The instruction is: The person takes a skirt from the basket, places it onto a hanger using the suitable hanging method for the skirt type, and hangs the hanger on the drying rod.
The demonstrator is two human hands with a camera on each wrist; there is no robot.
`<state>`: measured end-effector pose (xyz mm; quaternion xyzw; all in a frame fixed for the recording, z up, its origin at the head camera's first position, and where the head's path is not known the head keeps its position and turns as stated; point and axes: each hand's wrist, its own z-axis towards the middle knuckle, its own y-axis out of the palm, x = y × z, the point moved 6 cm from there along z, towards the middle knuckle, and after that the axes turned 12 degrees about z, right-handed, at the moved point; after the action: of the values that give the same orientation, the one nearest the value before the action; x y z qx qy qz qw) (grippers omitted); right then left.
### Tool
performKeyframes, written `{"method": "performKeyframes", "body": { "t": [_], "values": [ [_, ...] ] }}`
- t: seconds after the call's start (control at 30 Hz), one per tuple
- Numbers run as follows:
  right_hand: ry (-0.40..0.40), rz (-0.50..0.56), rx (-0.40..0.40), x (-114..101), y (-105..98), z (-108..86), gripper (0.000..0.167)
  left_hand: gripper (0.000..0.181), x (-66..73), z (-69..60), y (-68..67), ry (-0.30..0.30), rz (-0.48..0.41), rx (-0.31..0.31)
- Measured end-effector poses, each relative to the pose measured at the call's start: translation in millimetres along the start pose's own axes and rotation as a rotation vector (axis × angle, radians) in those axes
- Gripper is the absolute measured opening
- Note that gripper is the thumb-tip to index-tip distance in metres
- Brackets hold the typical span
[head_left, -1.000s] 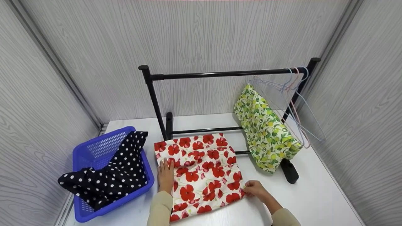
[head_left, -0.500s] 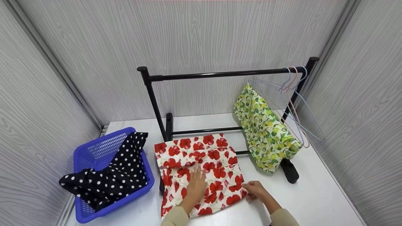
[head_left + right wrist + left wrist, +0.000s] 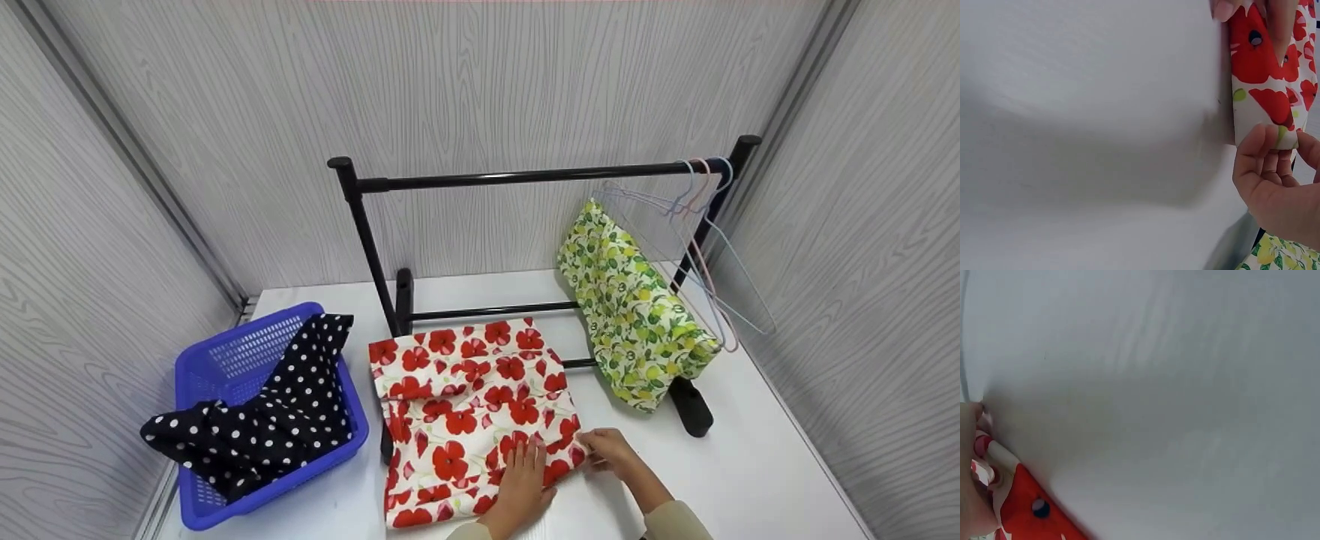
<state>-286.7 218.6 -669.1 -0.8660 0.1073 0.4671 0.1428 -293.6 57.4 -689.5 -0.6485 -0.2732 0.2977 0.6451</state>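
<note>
A white cloth with red flowers (image 3: 461,420) lies folded in front of the rack, with a few creases across it. My left hand (image 3: 519,484) rests on its lower right part, the fingers straight and laid on the fabric. At the cloth's right corner, my right hand (image 3: 611,454) pinches the edge. The right wrist view shows this corner held between thumb and fingers of the right hand (image 3: 1275,180), with the left hand's fingers touching the fabric above. In the left wrist view, only a strip of the cloth (image 3: 1033,503) shows at lower left.
A black rack (image 3: 517,178) stands behind the cloth, with several pastel hangers (image 3: 701,262) at its right end. A lemon-print cloth (image 3: 630,307) leans over its right side. At left, a blue basket (image 3: 195,375) holds a black polka-dot cloth (image 3: 292,412).
My left hand has moved from the cloth's left edge across its middle to the lower right. The cloth's lower left part has shifted slightly left. My right hand stays at the corner.
</note>
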Motion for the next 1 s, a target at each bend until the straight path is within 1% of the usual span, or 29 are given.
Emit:
{"method": "performKeyframes", "body": {
  "t": [0.03, 0.13, 0.17, 0.23, 0.27, 0.37, 0.47, 0.53, 0.6, 0.67, 0.7, 0.77, 0.87, 0.93, 1.0],
  "values": [
    [-0.001, 0.008, -0.001, -2, 1, -1.7, 0.020, 0.072, 1.2, 0.8, -0.1, -0.027, 0.037, 0.012],
    [-0.003, 0.025, -0.003, -7, 3, -5.0, 0.019, 0.069, 3.3, 4.8, 0.1, -0.096, 0.119, 0.011],
    [-0.006, 0.028, -0.003, -9, 3, -5.7, 0.019, 0.067, 3.8, 5.9, 0.7, -0.112, 0.137, 0.010],
    [-0.008, 0.034, -0.001, -13, 4, -6.5, 0.018, 0.061, 4.2, 7.7, 0.9, -0.131, 0.165, 0.030],
    [-0.009, 0.037, 0.000, -14, 4, -6.3, 0.018, 0.058, 4.2, 8.1, 0.8, -0.133, 0.171, 0.038],
    [-0.017, 0.044, -0.003, -16, 3, -7.3, 0.018, 0.051, 3.9, 7.4, 1.4, -0.115, 0.214, 0.097],
    [-0.029, 0.054, -0.004, -15, -1, -7.5, 0.018, 0.049, 2.0, 6.6, 2.5, -0.072, 0.241, 0.149],
    [-0.049, 0.062, -0.009, -16, -4, -7.9, 0.018, 0.048, -1.1, 6.0, 2.7, -0.045, 0.246, 0.203],
    [-0.059, 0.077, -0.005, -17, -7, -7.7, 0.017, 0.049, -5.7, 5.1, 2.6, -0.026, 0.234, 0.254],
    [-0.069, 0.089, -0.007, -21, -11, -7.6, 0.016, 0.051, -11.3, 4.6, 3.7, -0.016, 0.198, 0.282],
    [-0.073, 0.084, -0.003, -23, -13, -7.9, 0.015, 0.052, -14.3, 4.1, 4.0, -0.014, 0.167, 0.285],
    [-0.084, 0.073, 0.012, -29, -17, -9.0, 0.015, 0.054, -19.0, 3.3, 5.7, -0.006, 0.098, 0.273],
    [-0.137, 0.038, 0.054, -44, -28, -13.6, 0.019, 0.056, -23.6, 1.7, 9.0, 0.001, 0.031, 0.246],
    [-0.202, 0.016, 0.102, -59, -37, -18.6, 0.021, 0.057, -26.0, 0.5, 10.6, -0.002, 0.017, 0.237],
    [-0.299, -0.019, 0.177, -79, -48, -25.2, 0.023, 0.057, -28.5, -1.0, 12.2, -0.010, 0.015, 0.227]
  ]
}}
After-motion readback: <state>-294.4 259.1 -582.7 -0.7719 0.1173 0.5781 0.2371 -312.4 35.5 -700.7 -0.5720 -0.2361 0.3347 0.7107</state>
